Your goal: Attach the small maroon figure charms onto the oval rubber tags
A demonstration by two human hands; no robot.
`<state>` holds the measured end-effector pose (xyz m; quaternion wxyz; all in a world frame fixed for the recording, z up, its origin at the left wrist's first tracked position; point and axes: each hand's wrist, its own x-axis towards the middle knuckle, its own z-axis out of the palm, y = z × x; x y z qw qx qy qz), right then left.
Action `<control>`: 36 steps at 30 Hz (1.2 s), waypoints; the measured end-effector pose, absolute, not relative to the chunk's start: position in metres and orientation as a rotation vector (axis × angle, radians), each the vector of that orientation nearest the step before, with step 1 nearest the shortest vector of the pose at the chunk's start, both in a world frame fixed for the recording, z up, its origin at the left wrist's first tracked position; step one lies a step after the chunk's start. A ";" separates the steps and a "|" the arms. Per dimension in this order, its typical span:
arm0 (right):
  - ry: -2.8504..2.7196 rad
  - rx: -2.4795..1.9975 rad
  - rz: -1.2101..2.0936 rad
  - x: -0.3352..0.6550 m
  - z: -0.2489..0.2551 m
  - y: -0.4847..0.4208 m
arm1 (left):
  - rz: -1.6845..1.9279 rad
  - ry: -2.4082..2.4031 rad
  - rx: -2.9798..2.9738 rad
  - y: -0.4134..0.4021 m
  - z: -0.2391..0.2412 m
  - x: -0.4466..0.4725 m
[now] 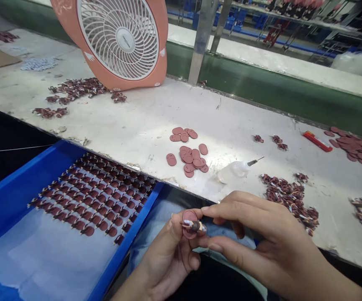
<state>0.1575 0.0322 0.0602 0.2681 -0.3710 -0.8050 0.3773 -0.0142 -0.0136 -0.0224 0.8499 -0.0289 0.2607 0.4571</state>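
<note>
1. Saw at lower left a blue tray (137,226), placed beside the table (155,108) edge; found it lined with a white sheet (58,255) and bearing rows of assembled pieces (95,205) — reddish-brown ovals topped with small dark parts — mostly over the far portion of the lining.
2. Noted a translucent bottle (234,171) with a needle tip (256,161), lying on its side on the table; could not tell its contents.
3. Found the left hand (165,259) nearly closed, pinching a reddish-brown disc (189,215) by its edges between thumb and fingers; saw a small brown-and-white figure (195,226) lying across the disc, just off the table's near edge and to the right of the tray.
4. Found the right hand (256,234) with thumb and forefinger moderately parted, tips close beside the disc and the left fingertips; could not tell whether gripping anything.
5. Counted two loose clusters of discs (188,156) beyond the hands; saw a heap of small brown parts (289,198) past the right hand, and farther right a red-handled tool (317,141) near more discs.
</note>
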 end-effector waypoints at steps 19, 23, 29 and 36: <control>-2.069 -0.891 1.090 0.143 0.048 0.039 | 0.974 0.538 0.089 -0.010 -0.022 -0.015; -2.053 -0.879 1.068 0.141 0.048 0.041 | 0.987 0.494 0.141 -0.009 -0.023 -0.015; -2.060 -0.895 0.909 0.138 0.044 0.040 | 0.973 0.516 0.126 -0.003 -0.026 -0.017; -2.199 -0.910 0.200 0.130 0.013 0.032 | 1.375 1.088 0.226 -0.008 -0.016 -0.017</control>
